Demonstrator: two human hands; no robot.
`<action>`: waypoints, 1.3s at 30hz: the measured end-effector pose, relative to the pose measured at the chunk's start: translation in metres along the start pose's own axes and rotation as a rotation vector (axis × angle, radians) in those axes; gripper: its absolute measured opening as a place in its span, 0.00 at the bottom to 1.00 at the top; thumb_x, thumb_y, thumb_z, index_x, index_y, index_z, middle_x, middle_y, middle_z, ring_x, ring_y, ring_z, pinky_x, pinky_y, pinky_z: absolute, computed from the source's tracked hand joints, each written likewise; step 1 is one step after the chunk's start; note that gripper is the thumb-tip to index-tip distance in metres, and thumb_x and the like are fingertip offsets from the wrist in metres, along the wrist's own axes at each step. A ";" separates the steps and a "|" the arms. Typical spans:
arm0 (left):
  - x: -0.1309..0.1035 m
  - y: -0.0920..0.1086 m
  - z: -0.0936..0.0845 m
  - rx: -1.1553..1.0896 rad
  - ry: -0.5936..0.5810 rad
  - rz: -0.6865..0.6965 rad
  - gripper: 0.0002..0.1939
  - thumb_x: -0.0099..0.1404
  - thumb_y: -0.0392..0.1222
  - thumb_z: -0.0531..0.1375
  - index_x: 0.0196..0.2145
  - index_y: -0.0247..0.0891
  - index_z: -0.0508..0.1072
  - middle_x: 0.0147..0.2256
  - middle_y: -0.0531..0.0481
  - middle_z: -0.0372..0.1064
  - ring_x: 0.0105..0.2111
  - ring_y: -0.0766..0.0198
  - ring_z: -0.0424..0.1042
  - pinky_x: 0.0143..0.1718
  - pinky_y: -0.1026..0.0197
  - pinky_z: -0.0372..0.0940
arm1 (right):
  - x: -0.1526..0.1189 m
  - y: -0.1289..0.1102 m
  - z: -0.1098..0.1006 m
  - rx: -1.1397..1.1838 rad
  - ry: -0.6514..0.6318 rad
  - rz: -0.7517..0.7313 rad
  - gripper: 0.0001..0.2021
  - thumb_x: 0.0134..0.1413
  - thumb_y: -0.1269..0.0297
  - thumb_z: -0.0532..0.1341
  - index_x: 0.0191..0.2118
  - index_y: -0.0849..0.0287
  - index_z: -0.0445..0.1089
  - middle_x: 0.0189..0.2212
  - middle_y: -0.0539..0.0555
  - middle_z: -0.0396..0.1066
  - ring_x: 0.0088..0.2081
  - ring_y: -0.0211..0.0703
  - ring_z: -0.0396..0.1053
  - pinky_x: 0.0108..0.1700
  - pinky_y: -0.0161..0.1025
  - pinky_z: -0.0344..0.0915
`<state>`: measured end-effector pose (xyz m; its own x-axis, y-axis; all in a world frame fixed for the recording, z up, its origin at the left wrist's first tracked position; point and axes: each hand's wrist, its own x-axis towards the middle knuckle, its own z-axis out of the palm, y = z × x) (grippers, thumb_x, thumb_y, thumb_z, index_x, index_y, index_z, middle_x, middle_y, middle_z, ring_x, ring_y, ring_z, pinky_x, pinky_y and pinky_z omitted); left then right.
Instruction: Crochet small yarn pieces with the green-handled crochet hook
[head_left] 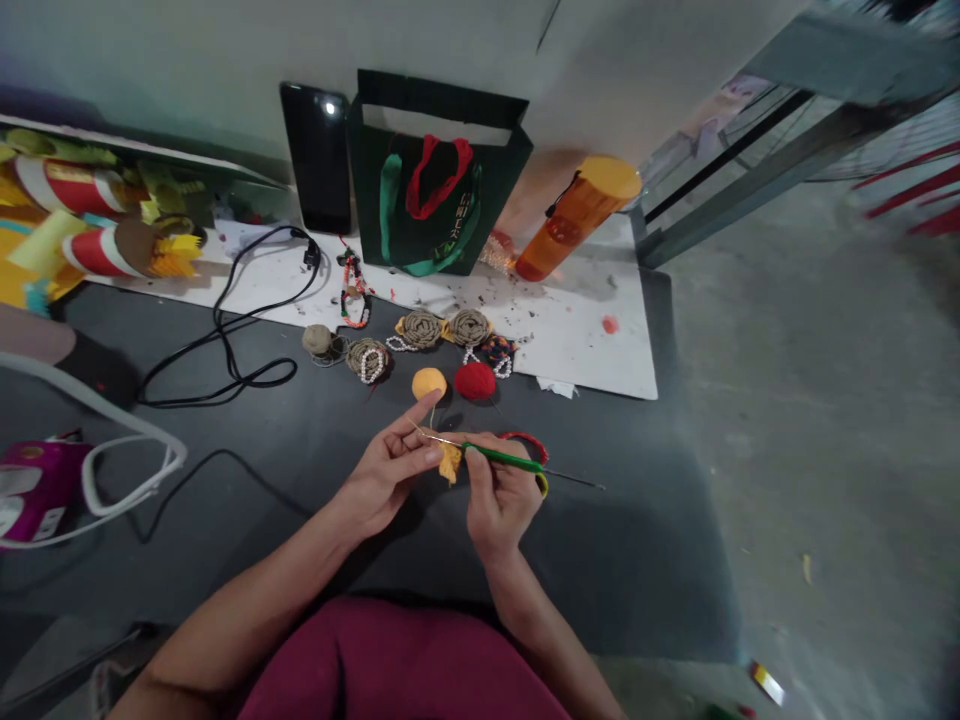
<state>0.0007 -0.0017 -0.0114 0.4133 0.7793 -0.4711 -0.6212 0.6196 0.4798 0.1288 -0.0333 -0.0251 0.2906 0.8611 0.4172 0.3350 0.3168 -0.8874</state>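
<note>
In my right hand [504,497] is a crochet hook [504,457] with a green handle, its metal tip pointing left. My left hand [394,462] pinches a small yellow crochet piece [449,462], the index finger raised with yarn over it. The hook's tip meets the yarn just above that piece. A yellow yarn ball [429,384] lies right behind the left fingertips, beside a red yarn ball [475,381]. Partly hidden behind my right hand are a red looped handle [531,440] and a thin metal rod [576,479].
Rolled brown crochet pieces [420,328] and a beige yarn ball [318,340] lie farther back. A dark green paper bag [442,190], a phone [317,160] and an orange bottle [574,222] stand against the wall. A black cable [225,335] curls at left; the table edge [705,480] is at right.
</note>
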 end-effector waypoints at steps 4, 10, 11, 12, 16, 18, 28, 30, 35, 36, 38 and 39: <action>0.002 0.001 -0.004 0.028 -0.010 0.011 0.35 0.51 0.34 0.72 0.58 0.41 0.72 0.29 0.54 0.74 0.31 0.71 0.71 0.38 0.67 0.62 | -0.003 0.004 -0.005 -0.114 0.059 0.056 0.06 0.64 0.68 0.56 0.42 0.56 0.71 0.33 0.54 0.73 0.32 0.42 0.74 0.33 0.40 0.73; 0.004 0.003 -0.006 0.010 -0.050 -0.044 0.33 0.50 0.35 0.72 0.55 0.40 0.74 0.32 0.51 0.76 0.32 0.67 0.73 0.40 0.65 0.63 | 0.007 -0.001 -0.006 -0.077 0.058 0.053 0.08 0.67 0.64 0.53 0.38 0.56 0.68 0.31 0.51 0.69 0.25 0.36 0.69 0.26 0.34 0.69; 0.004 0.004 -0.006 0.006 -0.060 -0.058 0.32 0.50 0.36 0.72 0.54 0.40 0.75 0.33 0.50 0.77 0.33 0.66 0.74 0.41 0.64 0.64 | 0.007 0.000 -0.006 -0.030 0.055 0.096 0.08 0.67 0.64 0.53 0.38 0.56 0.68 0.31 0.51 0.70 0.25 0.36 0.69 0.26 0.34 0.69; 0.004 0.004 -0.006 -0.001 -0.071 -0.070 0.31 0.50 0.36 0.72 0.53 0.39 0.76 0.33 0.49 0.78 0.34 0.65 0.75 0.42 0.63 0.64 | 0.007 0.002 -0.006 0.025 0.052 0.153 0.07 0.67 0.63 0.54 0.38 0.56 0.67 0.31 0.51 0.70 0.25 0.36 0.69 0.26 0.34 0.69; 0.004 0.006 -0.003 -0.029 -0.126 -0.107 0.28 0.48 0.38 0.72 0.49 0.40 0.79 0.36 0.46 0.79 0.39 0.60 0.77 0.47 0.59 0.65 | 0.002 0.011 -0.004 0.239 0.046 0.324 0.07 0.67 0.61 0.54 0.40 0.56 0.67 0.30 0.49 0.70 0.24 0.36 0.71 0.25 0.34 0.69; 0.003 0.006 -0.002 -0.009 -0.138 -0.090 0.27 0.48 0.38 0.72 0.49 0.42 0.79 0.35 0.48 0.79 0.36 0.62 0.76 0.46 0.60 0.66 | 0.001 0.012 -0.003 0.288 0.027 0.334 0.07 0.66 0.61 0.55 0.39 0.55 0.68 0.29 0.49 0.70 0.26 0.37 0.72 0.26 0.35 0.69; -0.001 -0.001 0.002 0.079 0.054 0.091 0.29 0.49 0.35 0.73 0.50 0.42 0.78 0.29 0.55 0.73 0.29 0.72 0.69 0.38 0.67 0.62 | 0.008 -0.001 -0.001 0.090 -0.145 -0.150 0.13 0.61 0.76 0.59 0.47 0.52 0.73 0.37 0.54 0.80 0.38 0.44 0.76 0.38 0.43 0.72; 0.000 0.000 0.002 0.047 0.070 0.086 0.32 0.48 0.34 0.74 0.52 0.40 0.77 0.26 0.57 0.71 0.27 0.73 0.67 0.35 0.68 0.61 | 0.008 0.000 0.000 0.028 -0.149 -0.264 0.15 0.58 0.77 0.61 0.47 0.52 0.73 0.41 0.56 0.80 0.40 0.46 0.77 0.39 0.45 0.72; 0.001 0.001 -0.002 -0.017 0.032 -0.002 0.35 0.49 0.33 0.73 0.56 0.37 0.73 0.24 0.58 0.69 0.25 0.74 0.67 0.34 0.68 0.60 | 0.004 -0.001 0.000 0.096 -0.083 -0.063 0.12 0.61 0.75 0.59 0.44 0.53 0.74 0.36 0.54 0.79 0.37 0.44 0.77 0.37 0.43 0.73; 0.002 0.001 -0.003 -0.014 0.022 -0.016 0.36 0.49 0.33 0.73 0.57 0.37 0.72 0.25 0.57 0.70 0.27 0.73 0.68 0.36 0.68 0.61 | 0.003 -0.002 0.000 0.086 -0.060 -0.004 0.11 0.62 0.74 0.58 0.43 0.53 0.74 0.35 0.53 0.79 0.36 0.44 0.77 0.36 0.41 0.73; 0.003 0.001 -0.006 0.003 -0.003 -0.027 0.37 0.50 0.33 0.72 0.58 0.38 0.71 0.27 0.55 0.72 0.30 0.69 0.70 0.39 0.65 0.62 | 0.001 -0.001 -0.002 0.035 0.002 0.070 0.08 0.64 0.70 0.57 0.42 0.54 0.73 0.33 0.52 0.76 0.32 0.41 0.75 0.32 0.38 0.71; 0.003 0.001 -0.007 0.013 -0.015 -0.030 0.37 0.50 0.34 0.72 0.59 0.39 0.70 0.28 0.54 0.73 0.31 0.68 0.72 0.40 0.64 0.62 | 0.001 0.000 -0.002 0.014 0.034 0.095 0.07 0.64 0.69 0.57 0.41 0.54 0.72 0.32 0.52 0.74 0.30 0.40 0.73 0.30 0.37 0.70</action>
<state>-0.0032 0.0002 -0.0177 0.4413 0.7615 -0.4747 -0.5995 0.6438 0.4755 0.1312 -0.0337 -0.0244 0.3510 0.8736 0.3371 0.2923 0.2398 -0.9258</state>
